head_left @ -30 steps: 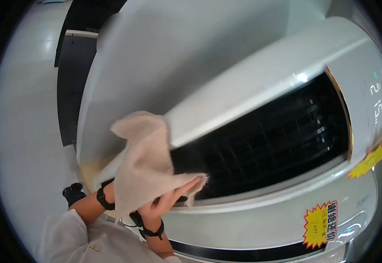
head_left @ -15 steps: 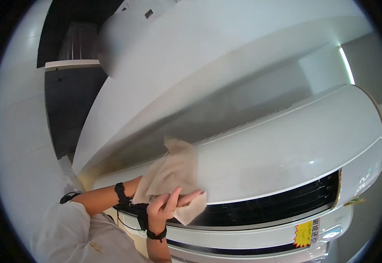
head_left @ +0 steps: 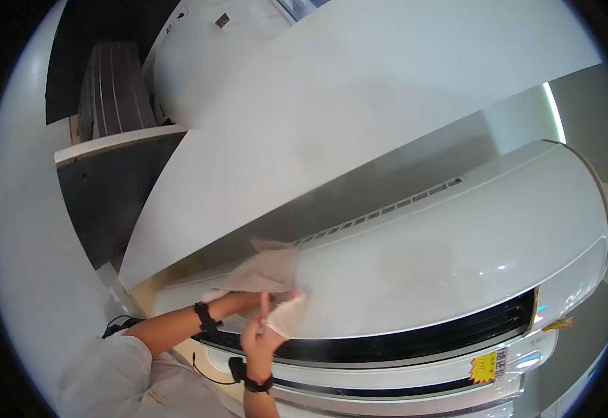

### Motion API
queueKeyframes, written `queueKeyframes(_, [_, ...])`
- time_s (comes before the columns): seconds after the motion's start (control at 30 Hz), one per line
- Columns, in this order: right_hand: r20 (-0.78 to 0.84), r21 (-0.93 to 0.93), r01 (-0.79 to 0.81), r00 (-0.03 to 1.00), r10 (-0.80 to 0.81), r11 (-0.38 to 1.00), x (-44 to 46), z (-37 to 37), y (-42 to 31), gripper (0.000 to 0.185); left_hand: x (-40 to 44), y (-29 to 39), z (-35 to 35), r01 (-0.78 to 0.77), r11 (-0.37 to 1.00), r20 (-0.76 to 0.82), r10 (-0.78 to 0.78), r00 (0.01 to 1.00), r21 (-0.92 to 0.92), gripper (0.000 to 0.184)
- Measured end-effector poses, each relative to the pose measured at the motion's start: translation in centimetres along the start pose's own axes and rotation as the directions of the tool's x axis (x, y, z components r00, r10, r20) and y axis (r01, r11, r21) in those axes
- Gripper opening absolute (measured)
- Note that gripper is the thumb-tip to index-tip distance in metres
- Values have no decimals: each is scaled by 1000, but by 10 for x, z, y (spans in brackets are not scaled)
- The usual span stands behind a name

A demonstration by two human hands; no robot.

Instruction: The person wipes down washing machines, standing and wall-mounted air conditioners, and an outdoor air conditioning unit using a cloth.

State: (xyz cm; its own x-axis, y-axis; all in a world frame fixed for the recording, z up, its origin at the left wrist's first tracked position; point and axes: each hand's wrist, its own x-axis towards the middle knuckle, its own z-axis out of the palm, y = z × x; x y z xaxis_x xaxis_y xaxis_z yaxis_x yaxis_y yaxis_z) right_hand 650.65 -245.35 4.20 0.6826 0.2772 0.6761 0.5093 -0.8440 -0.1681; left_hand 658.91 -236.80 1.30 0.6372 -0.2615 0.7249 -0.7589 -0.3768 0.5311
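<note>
A beige cloth (head_left: 265, 270) lies bunched over the left part of a glossy white wall-type air conditioner (head_left: 415, 265). My left hand (head_left: 247, 301) reaches in from the left, mostly under the cloth, its fingers hidden. Just below it, my right hand (head_left: 263, 340) is closed around a lower corner of the cloth, one finger pointing up. That corner hangs close to the front panel, above the dark air outlet (head_left: 415, 347). Both wrists wear black bands. Motion blurs the cloth's edges slightly.
More white units stand below, one bearing a yellow starburst price tag (head_left: 483, 367). A large white panel (head_left: 345, 104) slants above the air conditioner. A row of top vents (head_left: 380, 211) lies between. At upper left is a dark cabinet (head_left: 116, 188) with a pale edge.
Both hands and the cloth have shifted slightly left, and the cloth looks more bunched. The camera view has tilted, bringing the top vents into clearer sight.
</note>
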Motion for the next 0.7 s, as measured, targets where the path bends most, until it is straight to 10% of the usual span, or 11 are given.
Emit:
queueKeyframes(0.4, [156,-134,-60,984,81,989,2,-25,-14,47,-24,13,1,27,997,7,-27,1000,-72,69])
queueKeyframes(0.7, [-565,-189,-59,823,-60,980,-38,-101,-5,71,-57,92,41,46,967,164,-5,986,-249,70])
